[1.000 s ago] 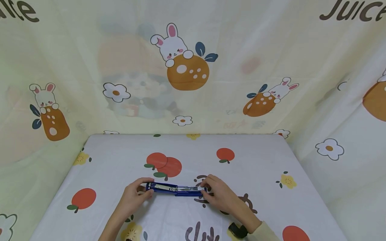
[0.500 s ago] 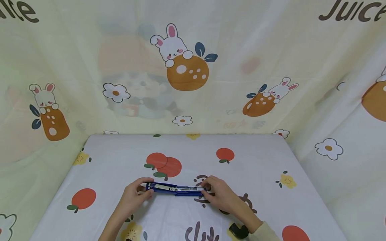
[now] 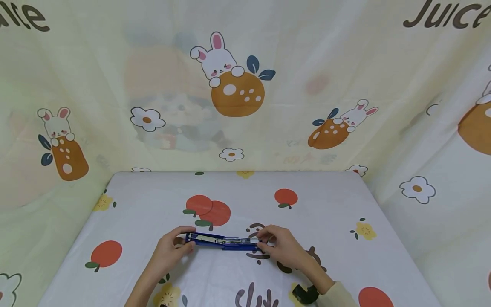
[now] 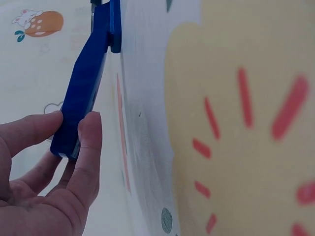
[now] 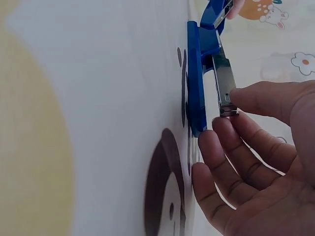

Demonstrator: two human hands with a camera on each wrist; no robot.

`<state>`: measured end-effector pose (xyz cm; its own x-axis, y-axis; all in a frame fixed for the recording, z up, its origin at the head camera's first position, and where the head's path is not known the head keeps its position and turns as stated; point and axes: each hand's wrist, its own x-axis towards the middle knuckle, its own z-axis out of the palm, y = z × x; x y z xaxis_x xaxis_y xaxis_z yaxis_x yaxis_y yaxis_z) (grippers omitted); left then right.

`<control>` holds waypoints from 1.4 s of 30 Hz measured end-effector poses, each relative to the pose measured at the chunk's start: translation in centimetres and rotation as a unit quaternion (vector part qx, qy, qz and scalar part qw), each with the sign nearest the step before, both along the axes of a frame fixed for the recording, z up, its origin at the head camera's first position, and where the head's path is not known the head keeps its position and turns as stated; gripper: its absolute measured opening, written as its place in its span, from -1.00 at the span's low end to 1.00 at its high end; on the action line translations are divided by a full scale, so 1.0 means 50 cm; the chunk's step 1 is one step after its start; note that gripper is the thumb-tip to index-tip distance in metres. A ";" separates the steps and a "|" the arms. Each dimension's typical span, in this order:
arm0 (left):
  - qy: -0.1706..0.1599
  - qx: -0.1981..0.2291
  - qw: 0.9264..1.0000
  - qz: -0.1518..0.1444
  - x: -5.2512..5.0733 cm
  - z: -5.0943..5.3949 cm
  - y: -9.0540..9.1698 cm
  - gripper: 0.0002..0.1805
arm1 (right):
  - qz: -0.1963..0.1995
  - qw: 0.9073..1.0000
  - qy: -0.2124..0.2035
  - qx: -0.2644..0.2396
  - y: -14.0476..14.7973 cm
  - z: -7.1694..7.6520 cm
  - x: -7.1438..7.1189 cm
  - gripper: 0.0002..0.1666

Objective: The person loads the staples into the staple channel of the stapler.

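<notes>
A blue stapler [image 3: 209, 239] lies unfolded almost flat, its long side running left to right, in the middle of the head view. My left hand [image 3: 168, 249] pinches the end of its raised cover [image 4: 83, 88] between thumb and fingers. At the other end is my right hand [image 3: 281, 247], with its fingertips on the front of the metal staple magazine [image 5: 225, 86]. In the right wrist view, that magazine stands apart from the blue base [image 5: 195, 83], which is against the table. Whether staples lie inside cannot be made out.
A white cloth [image 3: 326, 213] printed with fruit and flowers covers the table. Patterned curtains [image 3: 268, 136] rise behind it and along both sides. A black curved object [image 3: 305, 294] sits at my right wrist.
My right hand has shifted very slightly to the right and toward me, its fingertips still at the magazine's end. The left hand and the stapler have hardly moved.
</notes>
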<state>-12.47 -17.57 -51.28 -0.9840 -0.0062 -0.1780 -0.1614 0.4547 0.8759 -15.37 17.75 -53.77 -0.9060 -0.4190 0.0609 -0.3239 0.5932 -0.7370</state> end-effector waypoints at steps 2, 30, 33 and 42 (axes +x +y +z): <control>-0.002 0.005 1.000 -0.002 0.000 0.000 -0.001 -0.53 | -0.002 1.000 -0.006 -0.001 0.000 0.002 0.001 -0.77; -0.065 0.139 0.988 -0.013 -0.013 -0.019 -0.021 -0.42 | -0.005 0.999 -0.041 -0.006 0.006 0.001 -0.006 -0.77; -0.065 0.142 0.988 -0.020 -0.013 -0.016 -0.023 -0.43 | -0.011 0.999 -0.052 -0.003 0.006 0.000 -0.009 -0.78; -0.051 0.165 0.984 -0.042 -0.014 -0.007 -0.026 -0.44 | -0.011 0.998 -0.065 -0.007 0.006 0.000 -0.011 -0.79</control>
<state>-13.16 -18.86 -51.64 -0.9556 0.1486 -0.2546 -0.2302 0.1631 0.9594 -15.95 18.04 -53.75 -0.9159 -0.3981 -0.0520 -0.2115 0.5884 -0.7804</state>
